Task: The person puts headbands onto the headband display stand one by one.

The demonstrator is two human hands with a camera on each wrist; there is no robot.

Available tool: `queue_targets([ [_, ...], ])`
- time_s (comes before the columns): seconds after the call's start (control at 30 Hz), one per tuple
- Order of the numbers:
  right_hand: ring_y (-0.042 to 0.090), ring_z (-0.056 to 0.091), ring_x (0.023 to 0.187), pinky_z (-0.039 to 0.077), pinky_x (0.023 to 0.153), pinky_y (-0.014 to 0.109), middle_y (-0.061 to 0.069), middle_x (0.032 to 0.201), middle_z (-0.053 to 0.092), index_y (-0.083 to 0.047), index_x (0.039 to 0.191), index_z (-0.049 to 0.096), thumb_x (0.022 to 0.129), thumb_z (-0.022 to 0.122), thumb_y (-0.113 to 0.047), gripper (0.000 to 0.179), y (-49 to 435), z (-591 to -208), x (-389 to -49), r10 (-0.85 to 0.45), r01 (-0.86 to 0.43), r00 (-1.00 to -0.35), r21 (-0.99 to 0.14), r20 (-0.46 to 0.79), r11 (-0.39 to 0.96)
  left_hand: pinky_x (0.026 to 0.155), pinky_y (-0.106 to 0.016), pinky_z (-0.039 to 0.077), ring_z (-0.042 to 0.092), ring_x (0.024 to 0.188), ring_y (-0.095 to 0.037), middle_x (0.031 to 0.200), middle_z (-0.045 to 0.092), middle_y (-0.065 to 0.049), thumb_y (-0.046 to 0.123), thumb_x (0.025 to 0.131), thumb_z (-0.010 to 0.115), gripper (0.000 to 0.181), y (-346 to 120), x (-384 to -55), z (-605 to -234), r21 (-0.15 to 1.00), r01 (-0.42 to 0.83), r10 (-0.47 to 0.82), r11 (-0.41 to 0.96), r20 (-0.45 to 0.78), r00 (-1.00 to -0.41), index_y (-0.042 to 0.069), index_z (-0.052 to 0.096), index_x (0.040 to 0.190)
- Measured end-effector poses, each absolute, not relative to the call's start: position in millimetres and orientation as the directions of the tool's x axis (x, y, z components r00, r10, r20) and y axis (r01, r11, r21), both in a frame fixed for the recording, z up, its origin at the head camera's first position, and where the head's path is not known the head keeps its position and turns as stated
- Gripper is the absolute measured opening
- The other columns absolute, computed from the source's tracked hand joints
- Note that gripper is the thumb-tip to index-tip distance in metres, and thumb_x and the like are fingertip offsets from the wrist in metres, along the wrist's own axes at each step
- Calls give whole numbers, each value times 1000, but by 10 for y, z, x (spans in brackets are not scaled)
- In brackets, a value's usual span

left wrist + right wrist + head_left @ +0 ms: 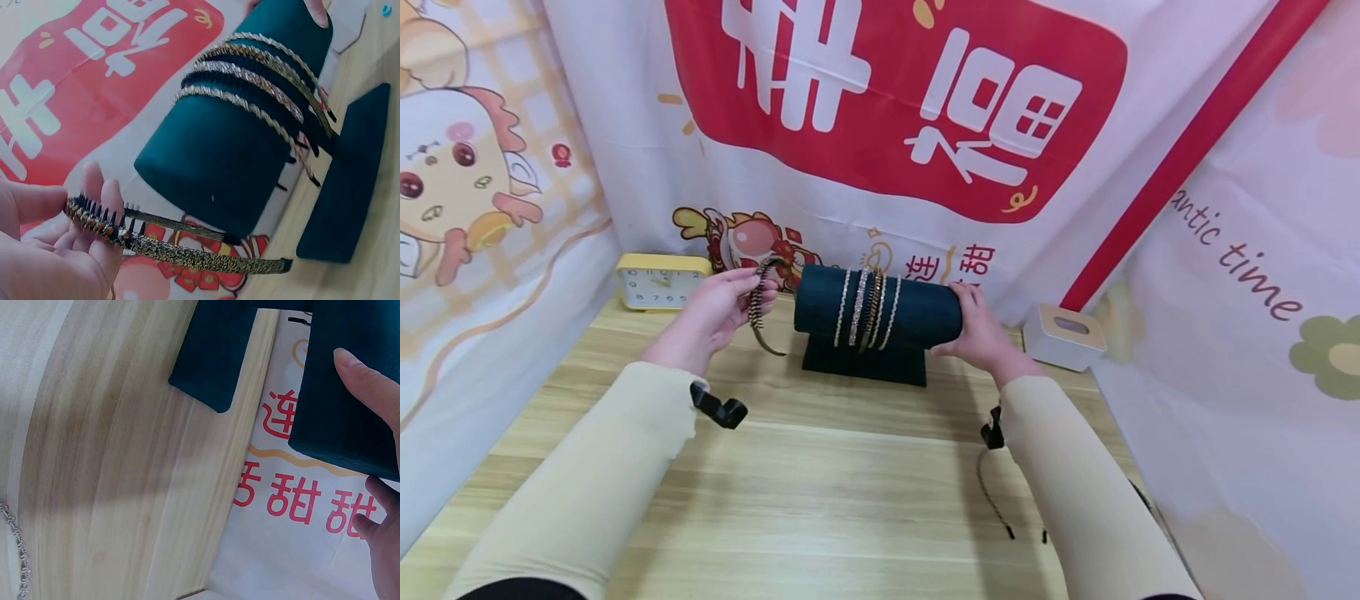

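My left hand pinches a dark headband with gold beading and small comb teeth, at its curved top. In the left wrist view that headband points its two ends toward the near end of a dark green velvet headband stand, apart from the roll. Several sparkly headbands sit around the middle of the roll, silver and gold ones side by side. My right hand grips the roll's right end; its thumb lies on the velvet in the right wrist view, while its other fingers are partly hidden.
A yellow-framed clock stands at the back left. At the back right is a white tissue box with a wooden-looking lid. Another thin headband lies on the wooden table by my right forearm, partly covered. Printed curtains surround the table.
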State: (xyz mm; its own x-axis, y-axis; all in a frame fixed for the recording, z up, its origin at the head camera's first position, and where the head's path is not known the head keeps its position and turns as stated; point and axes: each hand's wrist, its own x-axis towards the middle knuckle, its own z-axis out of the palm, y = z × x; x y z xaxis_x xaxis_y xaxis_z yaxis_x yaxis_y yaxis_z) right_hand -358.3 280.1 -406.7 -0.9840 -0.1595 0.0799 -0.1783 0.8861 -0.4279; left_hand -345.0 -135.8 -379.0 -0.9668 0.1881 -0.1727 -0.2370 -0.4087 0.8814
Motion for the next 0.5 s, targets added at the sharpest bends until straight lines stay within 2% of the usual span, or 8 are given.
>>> queue_targets([
  [0.23, 34, 35, 131, 36, 106, 56, 7, 157, 17, -30, 156, 17, 66, 93, -35, 118, 2792, -4066, -3578, -152, -169, -986, -436, 74, 884, 90, -34, 53, 70, 92, -18, 109, 70, -9, 7, 103, 52, 50, -1141, -3594, -3741, 900, -221, 224, -375, -144, -964, 4, 37, 151],
  [0.5, 34, 35, 131, 35, 107, 54, 7, 157, 17, -29, 157, 17, 66, 93, -36, 119, 2805, -4074, -3596, -160, -180, -984, -429, 83, 885, 96, -38, 48, 69, 99, -18, 115, 67, -9, 7, 103, 51, 52, -835, -3646, -3780, 905, -206, 230, -372, -125, -965, 6, 36, 153],
])
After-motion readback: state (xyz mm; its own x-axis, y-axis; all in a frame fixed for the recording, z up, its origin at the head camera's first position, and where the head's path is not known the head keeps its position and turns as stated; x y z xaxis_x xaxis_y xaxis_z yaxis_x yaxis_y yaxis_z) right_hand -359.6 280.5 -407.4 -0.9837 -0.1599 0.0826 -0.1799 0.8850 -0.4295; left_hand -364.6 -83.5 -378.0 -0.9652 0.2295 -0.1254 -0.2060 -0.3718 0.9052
